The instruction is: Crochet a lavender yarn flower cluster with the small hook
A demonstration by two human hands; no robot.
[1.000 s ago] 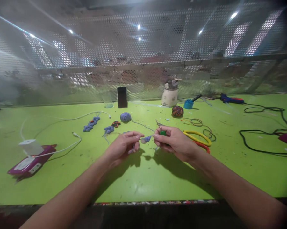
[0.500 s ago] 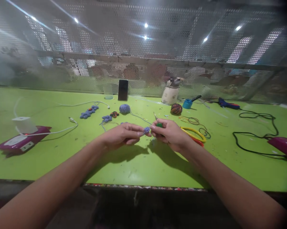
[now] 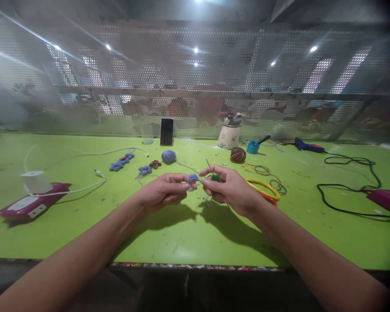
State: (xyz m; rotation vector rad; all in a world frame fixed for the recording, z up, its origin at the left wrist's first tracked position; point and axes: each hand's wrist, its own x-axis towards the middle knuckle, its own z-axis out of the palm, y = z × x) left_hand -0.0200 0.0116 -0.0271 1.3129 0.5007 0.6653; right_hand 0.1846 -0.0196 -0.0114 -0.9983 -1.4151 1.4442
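Observation:
Between the thumb and fingers of my left hand [image 3: 167, 188] is a small blue-purple crochet piece [image 3: 193, 178]. My right hand [image 3: 230, 187] is closed around a crochet hook with a green handle [image 3: 215, 178], its thin metal shaft pointing up and away. Right thumb and forefinger also pinch at a strand of yarn that runs from the piece. Behind the hands sits a blue-purple yarn ball [image 3: 169, 157], with its strand trailing toward my right hand. Left of it lie a crocheted blue flower [image 3: 145, 170], a dark orange-and-black flower [image 3: 155, 164] and a row of joined blue flowers [image 3: 121, 162].
On the green table [image 3: 169, 242] stand a phone [image 3: 166, 131], a clear cup [image 3: 147, 135], a pale bottle [image 3: 229, 132], a multicoloured yarn ball [image 3: 238, 154] and a blue pot [image 3: 253, 147]. Yellow rings [image 3: 262, 188], a purple power strip [image 3: 35, 201] and a glue gun [image 3: 308, 146] lie around.
The camera has tilted up, so the scene sits lower. The crochet piece has shifted slightly left with my left hand, and a small gap with yarn now shows between it and my right fingertips.

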